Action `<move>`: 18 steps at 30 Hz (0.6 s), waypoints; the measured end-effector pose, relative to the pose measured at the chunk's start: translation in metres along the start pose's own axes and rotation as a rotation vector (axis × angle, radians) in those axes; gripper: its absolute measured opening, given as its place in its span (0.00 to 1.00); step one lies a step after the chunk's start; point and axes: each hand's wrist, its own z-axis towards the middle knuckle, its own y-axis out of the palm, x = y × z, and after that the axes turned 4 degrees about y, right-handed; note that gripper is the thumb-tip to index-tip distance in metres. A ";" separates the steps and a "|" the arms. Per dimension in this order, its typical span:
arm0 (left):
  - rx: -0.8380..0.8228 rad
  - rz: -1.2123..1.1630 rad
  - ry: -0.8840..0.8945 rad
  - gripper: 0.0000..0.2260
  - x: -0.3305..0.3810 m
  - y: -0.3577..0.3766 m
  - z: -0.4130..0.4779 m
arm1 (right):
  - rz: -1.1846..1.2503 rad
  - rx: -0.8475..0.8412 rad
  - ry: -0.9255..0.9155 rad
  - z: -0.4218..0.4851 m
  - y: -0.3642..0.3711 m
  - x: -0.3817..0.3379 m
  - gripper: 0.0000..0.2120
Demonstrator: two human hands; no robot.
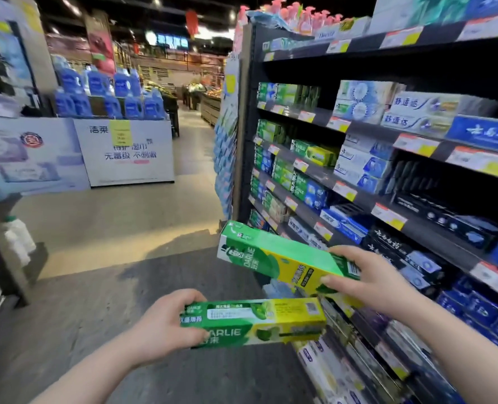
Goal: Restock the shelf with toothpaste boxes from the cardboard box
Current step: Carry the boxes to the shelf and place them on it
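Note:
My left hand grips the left end of a green-and-yellow Darlie toothpaste box, held level at waist height in the aisle. My right hand grips the right end of a second, larger green-and-yellow Darlie box, tilted with its far end raised toward the shelf. The dark shelf unit stands to the right, its rows filled with toothpaste boxes; matching green Darlie boxes sit on a middle row. No cardboard box is in view.
Price tags line the shelf edges. A display stand of blue bottles with a white sign panel stands across the aisle at left. Grey and beige floor stretches ahead.

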 end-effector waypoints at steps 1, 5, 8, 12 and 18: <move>-0.005 -0.012 0.006 0.12 -0.008 -0.008 0.018 | -0.012 0.001 0.000 0.019 0.003 -0.003 0.26; -0.025 -0.002 0.070 0.12 -0.045 -0.048 0.095 | -0.020 0.046 0.008 0.095 0.021 -0.019 0.26; -0.063 -0.011 0.100 0.13 -0.072 -0.087 0.153 | 0.006 0.088 0.050 0.151 0.038 -0.037 0.28; -0.125 -0.058 0.125 0.12 -0.103 -0.135 0.228 | 0.031 0.122 0.114 0.214 0.054 -0.060 0.33; -0.222 -0.092 0.207 0.14 -0.121 -0.165 0.336 | -0.023 0.216 0.200 0.292 0.054 -0.062 0.28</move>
